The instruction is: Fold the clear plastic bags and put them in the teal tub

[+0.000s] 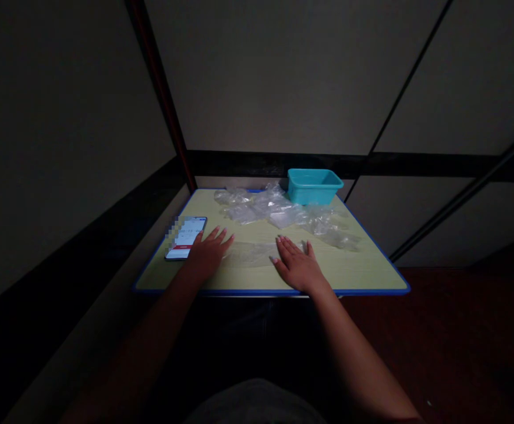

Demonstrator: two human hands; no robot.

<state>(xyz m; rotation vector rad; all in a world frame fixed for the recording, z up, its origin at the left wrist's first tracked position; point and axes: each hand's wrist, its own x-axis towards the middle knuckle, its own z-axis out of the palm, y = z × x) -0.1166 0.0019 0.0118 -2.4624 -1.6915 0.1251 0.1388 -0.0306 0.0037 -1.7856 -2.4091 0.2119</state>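
A clear plastic bag (252, 253) lies flattened near the front of the small table (372, 277). On its right end rests my right hand (299, 266), palm down with the fingers stretched out. My left hand (206, 256) is spread at the bag's left end, beside the phone; whether it presses on the bag or just the tabletop I cannot tell. Behind both hands, several crumpled clear plastic bags (279, 206) are strewn in a loose heap. Neither hand grips anything.
A phone (188, 235) with a lit screen lies at the table's left side. At the back right corner stands a turquoise plastic basket (313, 193), bags lying against its front. Pale wall panels (274, 76) rise behind and to the left. The table has a blue edge.
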